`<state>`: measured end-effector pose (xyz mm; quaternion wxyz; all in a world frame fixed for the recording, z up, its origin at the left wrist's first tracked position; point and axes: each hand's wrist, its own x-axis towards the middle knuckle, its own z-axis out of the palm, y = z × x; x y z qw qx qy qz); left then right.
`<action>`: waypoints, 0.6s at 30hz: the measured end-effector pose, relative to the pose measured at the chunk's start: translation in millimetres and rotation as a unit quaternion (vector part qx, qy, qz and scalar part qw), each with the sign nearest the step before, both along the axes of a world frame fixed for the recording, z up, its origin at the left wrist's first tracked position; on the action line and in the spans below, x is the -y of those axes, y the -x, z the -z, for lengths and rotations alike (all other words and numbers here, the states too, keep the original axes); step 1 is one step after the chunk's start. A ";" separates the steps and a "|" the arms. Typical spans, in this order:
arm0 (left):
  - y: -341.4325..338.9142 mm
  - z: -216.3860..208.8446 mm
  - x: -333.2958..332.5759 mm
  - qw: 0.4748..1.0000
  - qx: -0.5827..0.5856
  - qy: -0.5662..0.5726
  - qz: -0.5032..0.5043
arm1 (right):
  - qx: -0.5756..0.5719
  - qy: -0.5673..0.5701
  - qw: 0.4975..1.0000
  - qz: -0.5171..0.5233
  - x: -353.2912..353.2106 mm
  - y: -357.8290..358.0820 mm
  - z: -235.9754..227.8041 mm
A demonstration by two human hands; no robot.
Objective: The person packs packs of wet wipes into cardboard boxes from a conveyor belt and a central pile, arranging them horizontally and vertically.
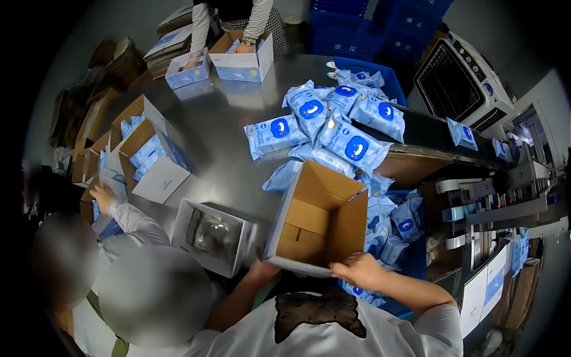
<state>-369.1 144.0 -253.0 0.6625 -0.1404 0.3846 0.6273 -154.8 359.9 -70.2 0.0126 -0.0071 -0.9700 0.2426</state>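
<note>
A cardboard box (306, 226), brown inside and white-blue outside, is tilted toward me at the table's near edge. Its inside shows bare brown board. My right hand (361, 271) is closed over the near rim at its right corner. At the near left corner my left hand (262, 272) grips the box, its fingers slightly blurred and partly hidden. Just beyond the box lies a heap of light-blue wet wipe packs (354, 143). Left of it stands a white box (238, 238) with clear plastic inside.
Co-workers' hands (106, 197) are at other boxes (160, 172) on the left and far side. A dark conveyor (440, 137) carries packs on the right. Blue crates (386, 80) of packs flank the metal table (220, 128). Machinery (493, 196) stands at right.
</note>
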 end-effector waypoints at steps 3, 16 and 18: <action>43.6 -20.6 -21.0 0.962 -0.247 0.064 0.095 | 0.144 -0.117 0.968 -0.168 9.6 -23.4 36.9; 61.2 -90.4 -128.2 0.672 -0.727 0.027 0.134 | 0.004 -0.171 0.945 0.279 -328.0 132.0 88.1; 60.0 -107.7 -127.6 0.708 -0.682 0.072 0.170 | 0.102 -0.135 0.940 0.295 -312.6 159.6 85.3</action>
